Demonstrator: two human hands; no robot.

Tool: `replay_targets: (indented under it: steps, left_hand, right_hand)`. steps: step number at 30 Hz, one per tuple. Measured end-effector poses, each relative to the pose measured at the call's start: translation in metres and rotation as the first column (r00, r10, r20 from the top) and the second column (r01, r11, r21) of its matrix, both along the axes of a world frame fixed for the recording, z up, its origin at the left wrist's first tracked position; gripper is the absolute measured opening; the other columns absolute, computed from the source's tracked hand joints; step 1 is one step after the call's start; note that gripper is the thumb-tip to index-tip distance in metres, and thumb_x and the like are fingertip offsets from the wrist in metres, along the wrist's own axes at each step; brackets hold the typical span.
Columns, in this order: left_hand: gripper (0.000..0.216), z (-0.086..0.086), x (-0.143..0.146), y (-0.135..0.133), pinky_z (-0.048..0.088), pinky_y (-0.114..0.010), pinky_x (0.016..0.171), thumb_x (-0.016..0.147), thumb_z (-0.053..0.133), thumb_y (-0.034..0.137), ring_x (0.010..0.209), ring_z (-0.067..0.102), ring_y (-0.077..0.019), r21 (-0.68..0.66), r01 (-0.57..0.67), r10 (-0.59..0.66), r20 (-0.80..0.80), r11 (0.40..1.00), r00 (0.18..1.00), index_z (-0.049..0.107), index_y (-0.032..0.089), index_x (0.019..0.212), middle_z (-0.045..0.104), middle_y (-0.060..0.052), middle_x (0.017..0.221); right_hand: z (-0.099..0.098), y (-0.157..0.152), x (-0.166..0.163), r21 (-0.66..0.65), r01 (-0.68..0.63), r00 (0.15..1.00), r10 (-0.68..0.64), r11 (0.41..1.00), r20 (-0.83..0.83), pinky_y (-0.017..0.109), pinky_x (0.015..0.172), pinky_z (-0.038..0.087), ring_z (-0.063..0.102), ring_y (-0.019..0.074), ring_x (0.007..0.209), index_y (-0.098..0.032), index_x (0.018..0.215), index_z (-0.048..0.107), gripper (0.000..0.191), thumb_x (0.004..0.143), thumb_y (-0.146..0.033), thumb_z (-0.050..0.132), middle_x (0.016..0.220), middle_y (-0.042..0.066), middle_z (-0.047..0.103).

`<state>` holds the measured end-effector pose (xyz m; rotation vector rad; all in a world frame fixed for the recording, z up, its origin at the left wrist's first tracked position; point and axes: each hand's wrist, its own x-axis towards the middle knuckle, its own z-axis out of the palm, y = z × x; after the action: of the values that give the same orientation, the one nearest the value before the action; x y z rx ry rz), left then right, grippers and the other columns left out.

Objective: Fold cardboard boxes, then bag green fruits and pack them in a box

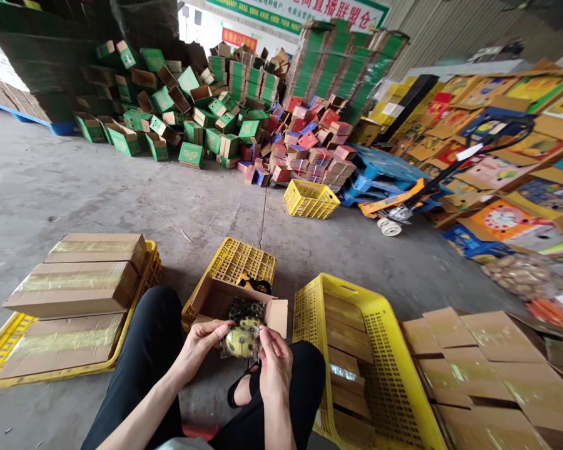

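Both my hands hold a yellowish round item wrapped in clear plastic film with dark spots [241,340]. My left hand [201,344] pinches the film's left edge, and my right hand [276,359] pinches it on the right. The bundle is at the near side of an open cardboard box [276,315], just in front of my knees. More dark-spotted film packs [246,309] lie inside that box. Beneath the box is a yellow plastic crate [239,257], its grid surface facing up. An orange and black tape dispenser [254,284] sits on the crate, just behind the box.
Taped cartons [79,284] lie on a yellow crate at left. A yellow crate [398,375] holding flat cartons stands at right, beside more taped cartons [488,369]. Farther off are another yellow crate [312,200], a pallet jack [403,200] and heaped green boxes [192,154].
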<state>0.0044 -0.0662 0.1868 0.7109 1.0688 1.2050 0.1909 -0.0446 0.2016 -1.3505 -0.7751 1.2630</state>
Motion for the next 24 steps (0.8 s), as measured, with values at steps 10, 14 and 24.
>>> replay_targets:
  steps: [10, 14, 24]
  left_hand:
    - [0.051, -0.007, 0.008, 0.003, 0.056, -0.031, 0.079, 0.081, 0.081, 0.060, 0.090, 0.070, -0.0245, -0.008, -0.065, 0.065, 0.038, 0.998, 0.997, 0.085, 0.015, 0.106, 0.079, -0.009, 0.096]
    - [0.059, -0.007, 0.008, 0.003, 0.058, -0.036, 0.087, 0.081, 0.081, 0.061, 0.096, 0.073, -0.0277, -0.065, -0.030, 0.037, 0.116, 0.997, 0.993, 0.081, 0.014, 0.116, 0.080, -0.012, 0.104]
    - [0.057, 0.005, 0.009, 0.003, 0.056, -0.041, 0.096, 0.081, 0.084, 0.054, 0.110, 0.073, -0.0339, 0.074, 0.145, -0.157, 0.214, 0.987, 0.964, 0.075, 0.017, 0.124, 0.078, -0.015, 0.119]
  right_hand:
    - [0.002, -0.001, -0.011, 0.024, 0.029, 0.999, -0.029, 0.999, -0.023, 0.029, 0.059, 0.052, 0.069, 0.0214, 0.072, -0.024, 0.083, 0.070, 0.039, 0.077, -0.061, 0.080, 0.083, 0.005, 0.076]
    - [0.005, 0.000, -0.010, -0.005, 0.076, 0.995, -0.076, 0.997, -0.063, 0.026, 0.059, 0.050, 0.067, 0.0194, 0.072, -0.022, 0.082, 0.070, 0.044, 0.071, -0.061, 0.086, 0.082, 0.003, 0.075]
    - [0.003, 0.003, -0.005, -0.011, 0.081, 0.992, -0.082, 0.997, -0.100, 0.029, 0.068, 0.058, 0.072, 0.0232, 0.088, -0.024, 0.090, 0.076, 0.039, 0.072, -0.057, 0.088, 0.098, 0.007, 0.077]
